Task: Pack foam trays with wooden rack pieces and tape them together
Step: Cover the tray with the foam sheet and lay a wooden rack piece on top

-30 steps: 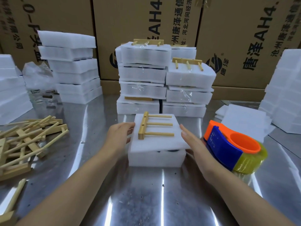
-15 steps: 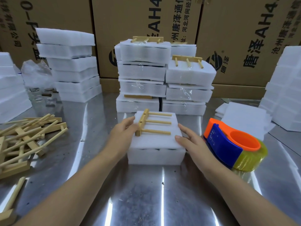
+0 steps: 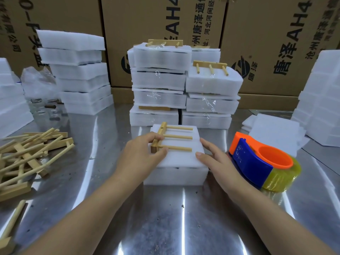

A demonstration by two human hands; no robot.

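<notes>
cardboard boxes wall off the back of a steel table. against them stand the taped foam packs, stacked to keep finished work out of the way: two front columns, four high and three high as i count them, with more behind. two of them carry a rack piece on top. unpacked foam trays are piled to the left and loose foam sheets lie to the right, both within reach.

one foam tray sits at the centre, just in front of the packs, with a foam lid sheet laid over it. one tape dispenser waits just beside the right hand, probably for the taping still to come. that hand is flat, its straight fingers resting on the lid's right edge, most likely to steady it, and it grasps nothing.

the left hand curls its fingers and thumb around the crossbar of one wooden rack piece, which lies on the lid with its three pegs pointing right, seemingly being squared up. a tangled pile of spare rack pieces lies far left, too jumbled to count.
</notes>
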